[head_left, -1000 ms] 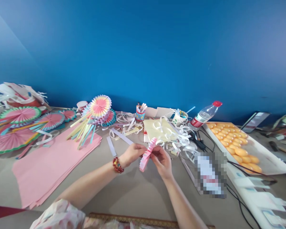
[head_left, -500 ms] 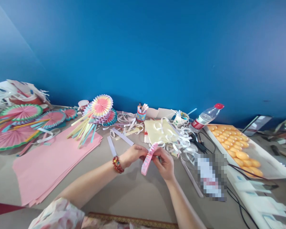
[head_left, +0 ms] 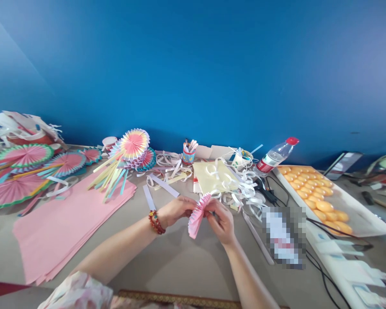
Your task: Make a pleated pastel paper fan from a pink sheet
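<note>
A small pleated pink paper fan point(head_left: 197, 217) is held upright above the table, its folds partly spread. My left hand point(head_left: 176, 209), with a beaded bracelet point(head_left: 156, 222) at the wrist, pinches it from the left. From the right, my right hand point(head_left: 221, 219) grips its other side with bent fingers. Some fingertips are hidden behind the pleats. Pale lilac paper strips point(head_left: 164, 185) lie just beyond my left hand. Curled white strips point(head_left: 241, 189) are heaped beyond my right hand, by a cream sheet point(head_left: 214, 176).
Pink sheets point(head_left: 73, 219) lie stacked at left, near finished paper rosettes point(head_left: 134, 145). A decorated pen cup point(head_left: 188, 155) stands by the blue wall. At right are a tilted bottle point(head_left: 275, 159), black cables point(head_left: 321, 270), a power strip point(head_left: 333, 262) and a board with orange ovals point(head_left: 324, 206).
The pink paper fan has turned and spread wider, showing more of its pleated face. Both hands keep their hold on it and have hardly moved. The view has shifted slightly.
</note>
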`<control>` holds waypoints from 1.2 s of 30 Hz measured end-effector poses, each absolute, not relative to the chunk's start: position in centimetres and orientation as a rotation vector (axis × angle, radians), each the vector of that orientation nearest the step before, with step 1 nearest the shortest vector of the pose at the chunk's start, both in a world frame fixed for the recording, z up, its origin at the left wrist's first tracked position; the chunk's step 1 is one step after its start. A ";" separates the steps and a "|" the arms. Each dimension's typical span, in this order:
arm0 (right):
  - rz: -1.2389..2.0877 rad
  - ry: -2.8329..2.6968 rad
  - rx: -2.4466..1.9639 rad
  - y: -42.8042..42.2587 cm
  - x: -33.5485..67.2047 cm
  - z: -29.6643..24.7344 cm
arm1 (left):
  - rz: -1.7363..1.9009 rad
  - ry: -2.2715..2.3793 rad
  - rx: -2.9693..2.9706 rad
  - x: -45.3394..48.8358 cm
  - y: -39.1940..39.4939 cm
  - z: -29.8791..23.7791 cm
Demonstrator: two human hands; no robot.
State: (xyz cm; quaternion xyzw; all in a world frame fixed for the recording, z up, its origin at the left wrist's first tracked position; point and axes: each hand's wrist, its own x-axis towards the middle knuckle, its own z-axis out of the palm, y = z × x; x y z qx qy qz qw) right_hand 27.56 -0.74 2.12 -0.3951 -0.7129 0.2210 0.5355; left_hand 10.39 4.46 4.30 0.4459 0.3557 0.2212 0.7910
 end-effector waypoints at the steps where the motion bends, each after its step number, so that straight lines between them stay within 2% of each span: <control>1: 0.534 -1.698 -0.939 -0.8 27.6 2.1 | 0.478 0.761 0.948 10.4 4.4 4.2; 12: 0.576 -1.759 -0.947 -0.7 27.6 2.0 | 0.503 0.727 0.756 10.7 5.1 2.1; 25: 0.395 -1.794 -0.984 -0.3 27.5 2.0 | 0.522 0.784 0.770 10.6 5.2 1.2; 36: 0.387 -1.741 -0.957 -0.3 27.7 2.0 | 0.434 0.738 0.937 9.9 5.3 3.1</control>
